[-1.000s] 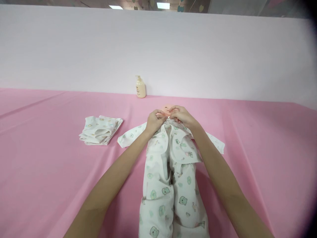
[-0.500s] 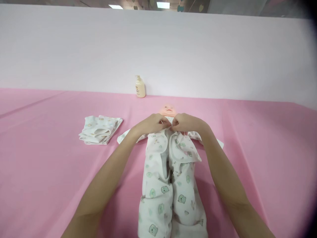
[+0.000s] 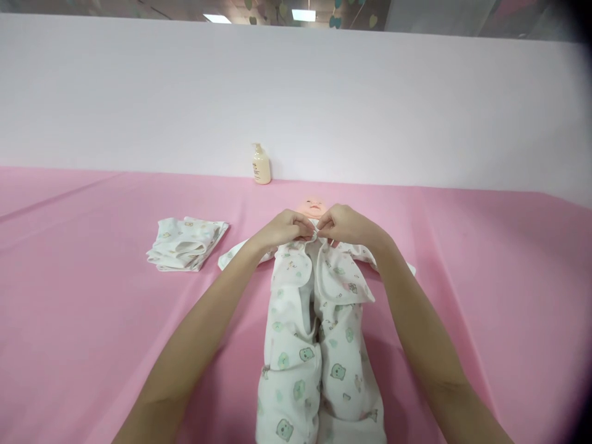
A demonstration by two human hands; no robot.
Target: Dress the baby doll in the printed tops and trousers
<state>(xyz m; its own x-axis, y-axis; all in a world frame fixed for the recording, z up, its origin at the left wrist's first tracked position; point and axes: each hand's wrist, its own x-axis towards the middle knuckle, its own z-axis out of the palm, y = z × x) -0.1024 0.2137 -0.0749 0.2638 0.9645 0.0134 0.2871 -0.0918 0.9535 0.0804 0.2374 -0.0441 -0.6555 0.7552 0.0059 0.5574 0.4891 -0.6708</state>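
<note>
A baby doll [image 3: 314,207] lies on its back, head toward the wall, arms spread to both sides. It wears a white baby jacket [image 3: 341,271] with a small print, whose front edges hang apart below the chest. White trousers [image 3: 296,376] with green bear prints cover its legs, which point toward me. At the neckline, my left hand [image 3: 291,228] pinches the jacket's left front edge. Close against it, my right hand [image 3: 345,225] pinches the other edge, fingertips nearly meeting. Whatever fastening lies between the fingers is too small to make out.
To the left lies a folded stack of white printed cloth [image 3: 187,243]. A cream pump bottle [image 3: 261,165] stands at the back by the white wall [image 3: 296,105]. Pink sheeting [image 3: 92,320] covers the surface, with shallow creases at right.
Both hands have moved slightly up toward the doll's neck, the right one rising more. The jacket's edges are still pinched between the fingers.
</note>
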